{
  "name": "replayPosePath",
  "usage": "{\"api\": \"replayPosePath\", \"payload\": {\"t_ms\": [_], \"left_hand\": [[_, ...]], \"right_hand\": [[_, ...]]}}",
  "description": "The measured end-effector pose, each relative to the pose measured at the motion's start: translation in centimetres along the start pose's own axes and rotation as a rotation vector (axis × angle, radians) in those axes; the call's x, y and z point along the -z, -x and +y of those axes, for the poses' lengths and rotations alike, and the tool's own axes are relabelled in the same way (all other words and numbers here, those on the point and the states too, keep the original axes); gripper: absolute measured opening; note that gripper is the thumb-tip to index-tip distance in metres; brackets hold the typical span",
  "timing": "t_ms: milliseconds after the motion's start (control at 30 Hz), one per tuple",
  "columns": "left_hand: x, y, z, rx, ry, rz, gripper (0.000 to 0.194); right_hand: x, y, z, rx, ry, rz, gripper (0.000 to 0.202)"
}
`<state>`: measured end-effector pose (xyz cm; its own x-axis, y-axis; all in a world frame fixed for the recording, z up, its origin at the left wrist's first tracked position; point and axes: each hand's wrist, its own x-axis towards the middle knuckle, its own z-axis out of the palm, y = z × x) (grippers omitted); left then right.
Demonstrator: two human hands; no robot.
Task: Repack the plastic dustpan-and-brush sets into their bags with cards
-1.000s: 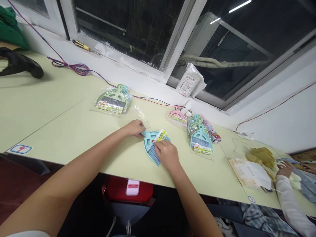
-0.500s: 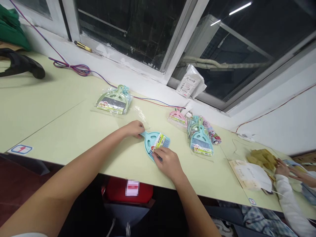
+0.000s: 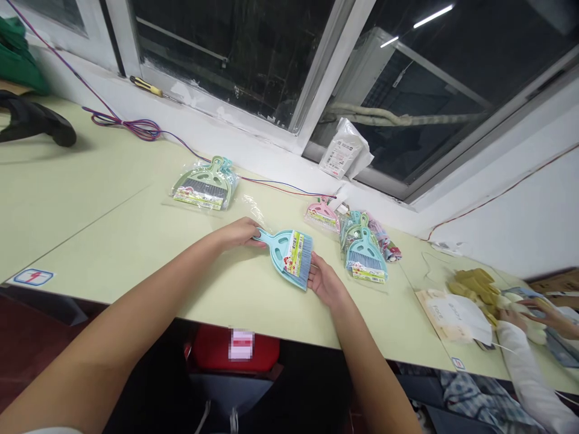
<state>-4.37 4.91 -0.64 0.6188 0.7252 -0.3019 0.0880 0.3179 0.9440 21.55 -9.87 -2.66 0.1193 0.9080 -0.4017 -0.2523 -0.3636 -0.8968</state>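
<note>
A light blue dustpan (image 3: 279,248) lies face up near the table's front, with a matching blue brush (image 3: 306,260) nested in it. A green and yellow printed card label (image 3: 295,253) wraps across the brush. My left hand (image 3: 242,234) is closed around the handle end at the left. At the bristle edge, my right hand (image 3: 326,282) has its fingers apart and slightly curled, touching or very close to the rim; the exact contact is hard to see. Beyond the handle lies a clear plastic bag (image 3: 252,208).
Bagged dustpan sets lie at the back: a green one (image 3: 201,184), a pink one (image 3: 322,214), and a blue one (image 3: 365,259) on a pile. Cables (image 3: 136,128) run along the wall. At right, a co-worker's hands (image 3: 513,319) handle items near yellow cloth (image 3: 473,289).
My right hand has moved off the label to the bristle edge at the right. The dustpan set has turned slightly and its label now shows fully. My left hand keeps the handle.
</note>
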Motion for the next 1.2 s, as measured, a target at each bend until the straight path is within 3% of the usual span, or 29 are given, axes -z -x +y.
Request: {"api": "replayPosePath", "payload": {"t_ms": [167, 333, 400, 500, 567, 633, 867, 1200], "left_hand": [[-1.0, 0.8, 0.6, -0.027, -0.015, -0.051, 0.024], [-0.4, 1.4, 1.4, -0.075, -0.14, -0.051, 0.032], [0.7, 1.6, 1.8, -0.146, -0.352, 0.04, 0.038], [2.7, 2.2, 2.2, -0.231, -0.86, 0.29, 0.041], [3.7, 2.5, 2.1, -0.169, -1.162, 0.377, 0.045], [4.0, 2.6, 1.9, -0.066, -1.319, 0.35, 0.05], [3.0, 2.0, 1.1, 0.0, -1.393, 0.314, 0.04], [3.8, 1.0, 0.3, -0.036, -1.324, 0.29, 0.025]], "right_hand": [[-1.9, -1.5, 0.6, 0.045, -0.14, 0.132, 0.029], [-1.8, -1.7, 0.6, 0.039, -0.186, 0.177, 0.025], [-1.7, -1.6, 0.7, 0.037, -0.187, 0.181, 0.024], [-1.5, -1.4, 0.8, 0.052, -0.187, 0.184, 0.023], [-1.3, -1.3, 0.8, 0.066, -0.191, 0.184, 0.025], [-1.1, -1.2, 0.9, 0.075, -0.192, 0.184, 0.027], [-1.4, -1.2, 1.3, 0.113, -0.19, 0.232, 0.028], [-3.3, -2.8, 0.5, 0.193, -0.162, 0.257, 0.028]]}}
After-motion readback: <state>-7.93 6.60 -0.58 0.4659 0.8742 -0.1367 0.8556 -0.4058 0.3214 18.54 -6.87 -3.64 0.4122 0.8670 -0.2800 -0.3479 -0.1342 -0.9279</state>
